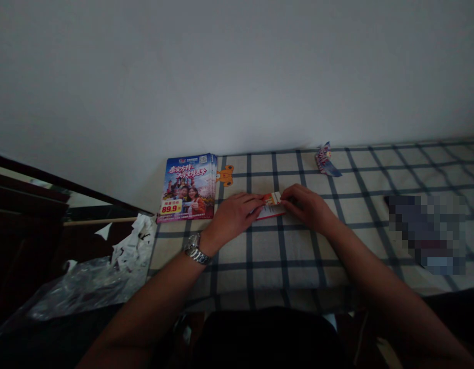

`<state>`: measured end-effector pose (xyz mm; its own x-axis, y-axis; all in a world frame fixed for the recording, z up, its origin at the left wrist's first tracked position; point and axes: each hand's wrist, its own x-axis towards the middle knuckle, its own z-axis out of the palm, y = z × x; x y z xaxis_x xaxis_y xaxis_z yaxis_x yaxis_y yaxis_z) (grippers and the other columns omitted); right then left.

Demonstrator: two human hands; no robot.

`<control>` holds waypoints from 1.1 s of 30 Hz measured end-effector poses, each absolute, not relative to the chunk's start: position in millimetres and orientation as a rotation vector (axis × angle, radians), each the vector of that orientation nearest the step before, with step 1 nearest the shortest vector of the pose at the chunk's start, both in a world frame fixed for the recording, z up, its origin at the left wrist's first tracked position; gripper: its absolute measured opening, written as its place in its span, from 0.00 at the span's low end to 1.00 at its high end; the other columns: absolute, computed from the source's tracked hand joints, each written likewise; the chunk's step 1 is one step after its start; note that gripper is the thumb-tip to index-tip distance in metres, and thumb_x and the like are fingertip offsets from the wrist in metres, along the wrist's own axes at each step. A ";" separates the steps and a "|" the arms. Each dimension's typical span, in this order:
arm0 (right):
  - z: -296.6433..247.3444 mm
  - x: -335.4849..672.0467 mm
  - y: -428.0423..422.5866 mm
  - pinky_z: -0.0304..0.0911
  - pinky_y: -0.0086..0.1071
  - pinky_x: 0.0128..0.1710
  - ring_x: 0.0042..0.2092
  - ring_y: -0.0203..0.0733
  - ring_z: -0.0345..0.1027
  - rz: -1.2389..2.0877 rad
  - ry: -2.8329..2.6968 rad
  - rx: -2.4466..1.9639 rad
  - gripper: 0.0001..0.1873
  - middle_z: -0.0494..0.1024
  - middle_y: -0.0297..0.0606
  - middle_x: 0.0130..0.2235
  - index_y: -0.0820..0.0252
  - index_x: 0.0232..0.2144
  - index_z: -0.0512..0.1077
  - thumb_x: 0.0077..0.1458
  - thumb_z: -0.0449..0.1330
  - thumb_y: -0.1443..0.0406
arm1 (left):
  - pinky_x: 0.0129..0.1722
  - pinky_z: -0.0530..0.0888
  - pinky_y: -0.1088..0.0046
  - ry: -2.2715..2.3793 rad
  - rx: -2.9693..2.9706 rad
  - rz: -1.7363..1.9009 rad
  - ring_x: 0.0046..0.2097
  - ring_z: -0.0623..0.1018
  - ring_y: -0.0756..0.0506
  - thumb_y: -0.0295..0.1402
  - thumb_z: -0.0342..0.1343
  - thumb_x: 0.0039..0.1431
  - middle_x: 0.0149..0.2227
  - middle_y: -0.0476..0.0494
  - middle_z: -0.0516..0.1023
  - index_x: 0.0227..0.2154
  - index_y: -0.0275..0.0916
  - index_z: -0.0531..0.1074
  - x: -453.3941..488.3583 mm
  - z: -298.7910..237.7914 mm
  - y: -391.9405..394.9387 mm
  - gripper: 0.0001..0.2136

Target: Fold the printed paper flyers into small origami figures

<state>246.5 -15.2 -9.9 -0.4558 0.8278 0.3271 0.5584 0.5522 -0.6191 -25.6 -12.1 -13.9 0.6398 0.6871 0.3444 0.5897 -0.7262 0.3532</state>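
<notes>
A small folded paper (270, 210), white with an orange and red printed strip, lies on the checked cloth (237, 251) between my hands. The fingers of my left hand (240, 211) are together and press on its left end; a metal watch (197, 249) circles that wrist. My right hand (305, 205) pinches the paper's upper right edge between thumb and fingertips. Both hands hide parts of the paper, so how it is folded cannot be fully made out.
A stack of printed flyers (189, 187) lies left, beside an orange bear figure (225, 176) on the cloth. A folded, printed paper piece (327, 161) stands back right. A blurred-out dark item (427, 233) lies far right. Clear plastic and torn white paper (133, 243) fill the left side.
</notes>
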 end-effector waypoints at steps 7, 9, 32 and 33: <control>-9.2 248.7 -15.7 0.64 0.35 0.31 0.32 0.40 0.65 0.445 -2.049 -1.201 0.11 0.70 0.34 0.33 0.54 0.34 0.66 0.64 0.65 0.59 | 0.49 0.79 0.63 1.173 2.602 0.673 0.50 0.81 0.44 0.38 0.48 0.77 0.51 0.44 0.82 0.55 0.43 0.75 -22.7 -9.2 -14.5 0.14; -9.8 248.5 -15.2 0.65 0.36 0.33 0.33 0.41 0.67 0.477 -2.108 -1.158 0.10 0.72 0.35 0.34 0.54 0.34 0.67 0.64 0.64 0.61 | 0.46 0.79 0.65 1.232 2.594 0.660 0.47 0.82 0.44 0.39 0.49 0.77 0.48 0.44 0.83 0.55 0.43 0.75 -22.6 -8.8 -15.1 0.14; -23.0 245.8 -11.0 0.71 0.49 0.51 0.50 0.53 0.71 0.423 -2.359 -1.043 0.05 0.77 0.45 0.48 0.53 0.42 0.77 0.63 0.66 0.62 | 0.57 0.78 0.62 1.324 2.353 0.920 0.55 0.79 0.44 0.28 0.49 0.74 0.57 0.42 0.76 0.61 0.45 0.70 -30.3 -9.2 -5.1 0.17; -23.0 245.6 -10.9 0.71 0.49 0.51 0.50 0.53 0.71 0.429 -2.357 -1.045 0.04 0.77 0.45 0.48 0.53 0.41 0.77 0.63 0.65 0.63 | 0.56 0.79 0.63 1.330 2.366 0.912 0.55 0.78 0.44 0.27 0.49 0.74 0.57 0.42 0.75 0.60 0.45 0.72 -30.8 -9.5 -5.1 0.16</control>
